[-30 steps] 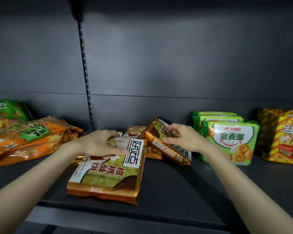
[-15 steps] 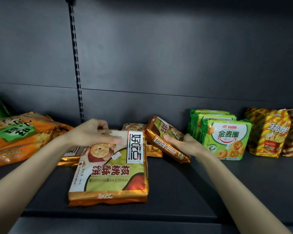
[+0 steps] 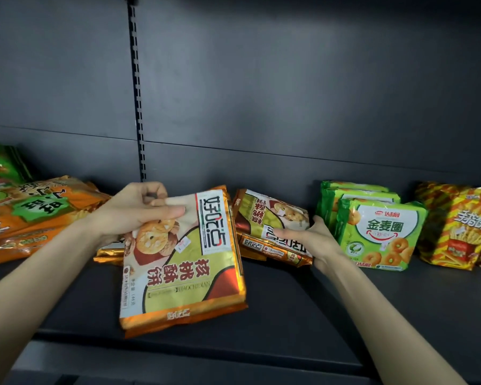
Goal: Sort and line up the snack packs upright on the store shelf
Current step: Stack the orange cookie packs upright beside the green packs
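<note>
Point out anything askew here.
Orange packs at left lie flat in a heap; the rear walnut pack in the right hand leans tilted; the front walnut pack in the left hand is upside-down.

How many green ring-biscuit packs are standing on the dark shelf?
3. All stand front to back beside the right hand: front green pack, middle pack, back pack. Others may hide behind.

The near strip of shelf (image 3: 303,307) lies open from centre to right, as does the tall space above the packs. Slumped orange bags (image 3: 39,218) block the left; walnut-biscuit packs (image 3: 264,218), green packs (image 3: 381,234) and striped bags (image 3: 453,232) crowd the far right.
</note>
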The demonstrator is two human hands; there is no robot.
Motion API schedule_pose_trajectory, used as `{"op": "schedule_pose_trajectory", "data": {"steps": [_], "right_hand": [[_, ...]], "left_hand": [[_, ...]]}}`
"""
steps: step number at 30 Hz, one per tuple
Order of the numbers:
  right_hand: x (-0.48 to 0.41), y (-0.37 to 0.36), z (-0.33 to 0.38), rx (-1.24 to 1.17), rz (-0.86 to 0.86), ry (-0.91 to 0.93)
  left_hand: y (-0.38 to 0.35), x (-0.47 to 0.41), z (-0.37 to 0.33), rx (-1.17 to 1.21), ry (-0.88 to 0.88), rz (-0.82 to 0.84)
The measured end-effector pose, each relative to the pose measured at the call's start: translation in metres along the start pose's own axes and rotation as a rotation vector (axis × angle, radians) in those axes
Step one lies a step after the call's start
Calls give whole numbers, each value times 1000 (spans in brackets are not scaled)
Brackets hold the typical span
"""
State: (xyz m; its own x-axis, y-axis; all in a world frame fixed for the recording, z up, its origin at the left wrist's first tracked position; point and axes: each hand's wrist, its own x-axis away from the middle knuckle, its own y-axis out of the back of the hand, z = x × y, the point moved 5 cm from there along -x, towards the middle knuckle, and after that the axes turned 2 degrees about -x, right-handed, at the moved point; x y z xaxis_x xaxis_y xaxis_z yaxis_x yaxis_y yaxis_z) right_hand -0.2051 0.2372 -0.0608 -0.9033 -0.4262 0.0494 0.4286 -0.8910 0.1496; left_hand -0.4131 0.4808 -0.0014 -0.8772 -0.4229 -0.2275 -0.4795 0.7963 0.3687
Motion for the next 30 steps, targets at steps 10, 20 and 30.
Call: {"op": "schedule_pose_trajectory", "data": {"steps": [10,20,30], "right_hand": [[10,4,26,-314,204,120],[18,5,87,-156,158,358],[34,2,67,90,233,390]], "left_hand": [[0,-5,-14,194,44,-99],[-29,0,-32,56,-76,1],[-46,0,-35,-104,-77,123]]}}
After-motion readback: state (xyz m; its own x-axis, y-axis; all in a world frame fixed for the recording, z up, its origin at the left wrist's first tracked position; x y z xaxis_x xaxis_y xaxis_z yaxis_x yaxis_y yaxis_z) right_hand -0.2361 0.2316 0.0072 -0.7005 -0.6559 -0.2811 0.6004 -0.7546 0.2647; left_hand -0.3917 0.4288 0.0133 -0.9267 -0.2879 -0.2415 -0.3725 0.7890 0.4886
